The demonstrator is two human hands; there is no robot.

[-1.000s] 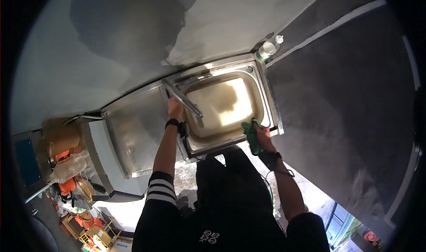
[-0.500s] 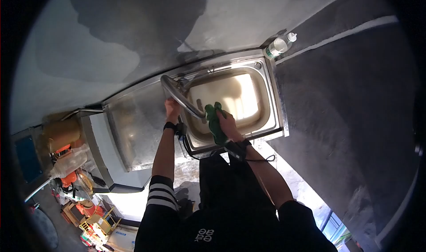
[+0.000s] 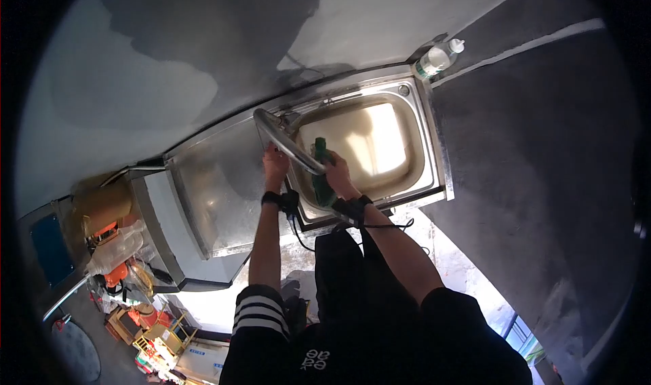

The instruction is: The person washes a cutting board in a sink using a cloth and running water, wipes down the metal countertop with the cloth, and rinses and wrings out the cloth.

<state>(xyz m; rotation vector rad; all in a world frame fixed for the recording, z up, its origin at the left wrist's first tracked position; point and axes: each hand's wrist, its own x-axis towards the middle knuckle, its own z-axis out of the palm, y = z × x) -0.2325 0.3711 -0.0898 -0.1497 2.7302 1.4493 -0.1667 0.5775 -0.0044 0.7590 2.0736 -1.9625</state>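
Observation:
In my right hand (image 3: 339,176) a crumpled green cloth (image 3: 323,191) is gripped over the left part of the steel sink (image 3: 426,124). The cloth hangs down toward the front rim; its exact form is unclear. The curved metal faucet (image 3: 288,146) arches over the sink's left side, and its spout end is close to the cloth and my right fingers. My left hand (image 3: 274,167) is at the sink's left edge, just beside the faucet. Its fingertips are partly hidden, so whether they grip anything is unclear. Sunlight glares off the basin.
A steel counter (image 3: 227,181) extends left of the sink. At the back right corner stands a clear bottle (image 3: 437,59) with a white cap. Walls rise behind and on the right. Clutter and a yellow rack (image 3: 159,341) are at lower left. Cables hang from both wrist bands.
My right hand and the cloth have shifted toward the faucet, and the spout end now overlaps them. My left hand stays beside the faucet. The whole view has shifted slightly.

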